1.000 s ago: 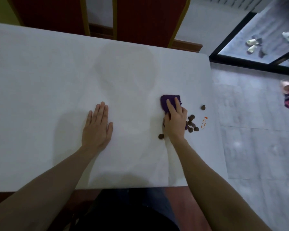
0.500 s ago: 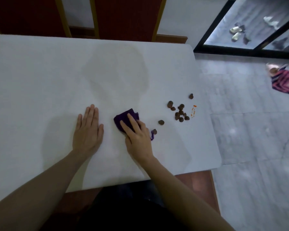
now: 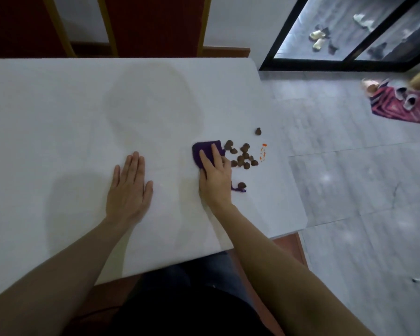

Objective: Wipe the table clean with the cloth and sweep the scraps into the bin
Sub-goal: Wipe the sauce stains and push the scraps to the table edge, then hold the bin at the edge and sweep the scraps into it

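The white table (image 3: 58, 112) fills most of the view, its right edge meeting a grey tiled floor (image 3: 349, 190). Behind the far edge stand red chairs (image 3: 155, 23) with yellow frames. On the floor at far right lies a striped mat (image 3: 403, 105) with pale shoes on it. No bin or other container shows anywhere in the view, so nothing can be said of contents.

The left hand (image 3: 129, 187) lies flat on the table, palm down, fingers straight and close together, holding nothing. It is well apart from the cloth.

The right hand (image 3: 216, 175) presses down on the purple cloth (image 3: 204, 150), fingers stretched out and lying over it rather than curled round it. The cloth is bunched under the fingers, its far part showing beyond the fingertips, and a loose thread of it trails out by the wrist.

Just right of the cloth sits a cluster of brown scraps (image 3: 244, 156), the nearest touching or almost touching the cloth edge. One scrap (image 3: 258, 131) lies apart, farther off; another (image 3: 241, 185) rests beside the thread. Small orange bits (image 3: 263, 152) lie right of the cluster, near the table's edge.
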Tool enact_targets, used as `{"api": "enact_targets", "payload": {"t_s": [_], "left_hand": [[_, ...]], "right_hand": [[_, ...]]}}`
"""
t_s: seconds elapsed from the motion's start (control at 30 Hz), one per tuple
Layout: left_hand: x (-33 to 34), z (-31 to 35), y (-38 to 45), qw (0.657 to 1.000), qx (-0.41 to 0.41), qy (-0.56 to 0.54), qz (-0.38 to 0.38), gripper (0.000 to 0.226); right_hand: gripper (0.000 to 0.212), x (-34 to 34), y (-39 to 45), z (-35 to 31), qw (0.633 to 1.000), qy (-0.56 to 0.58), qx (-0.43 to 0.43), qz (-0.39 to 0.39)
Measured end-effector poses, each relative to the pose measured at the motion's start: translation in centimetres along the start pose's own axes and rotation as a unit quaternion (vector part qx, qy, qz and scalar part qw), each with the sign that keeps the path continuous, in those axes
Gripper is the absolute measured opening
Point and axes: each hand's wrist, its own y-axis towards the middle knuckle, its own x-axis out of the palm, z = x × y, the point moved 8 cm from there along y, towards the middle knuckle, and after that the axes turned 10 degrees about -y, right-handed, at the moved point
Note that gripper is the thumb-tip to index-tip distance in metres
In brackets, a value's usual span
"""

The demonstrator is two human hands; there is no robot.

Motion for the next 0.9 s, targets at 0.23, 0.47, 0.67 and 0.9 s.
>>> {"api": "enact_targets", "payload": {"t_s": [0.23, 0.47, 0.67, 0.9], "left_hand": [[-0.2, 0.4, -0.1, 1.0, -0.002, 0.004, -0.003, 0.069], [-1.5, 5.4, 2.7, 0.999, 0.044, -0.016, 0.018, 0.069], [-1.1, 15.8, 5.8, 0.991, 0.113, -0.053, 0.049, 0.06], [4.4, 30.8, 8.6, 0.982, 0.158, -0.099, 0.031, 0.056]], "right_hand": [[0.052, 0.8, 0.4, -3.4, 0.998, 0.008, -0.023, -0.066], [0.049, -3.9, 0.0, 1.6, 0.994, 0.062, -0.068, -0.065], [0.042, -9.5, 0.4, 12.8, 0.998, 0.038, -0.04, -0.015], [0.041, -14.3, 1.3, 29.2, 0.999, 0.019, 0.002, -0.031]]}}
